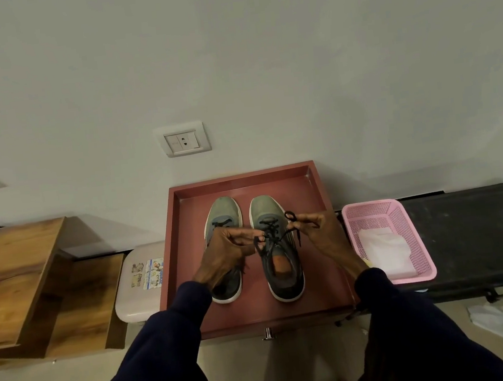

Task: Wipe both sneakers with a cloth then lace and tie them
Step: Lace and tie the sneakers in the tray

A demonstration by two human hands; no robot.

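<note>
Working on the right-side sneaker now, down in the red tray beside the left-side sneaker, toes to the wall. Pinching one loop of black lace with the left hand, fingers curled tight. Pinching the other loop with the right hand, drawn out and up. Looks like the bow stage, laced through but not cinched. Can't tell about a knot on the left-side sneaker, half hidden behind the left hand. Wiping probably done, judging by the white cloth in the pink basket just right of the tray. No readable brand on either shoe. Printed stickers on the pale stool, too small to read.
</note>
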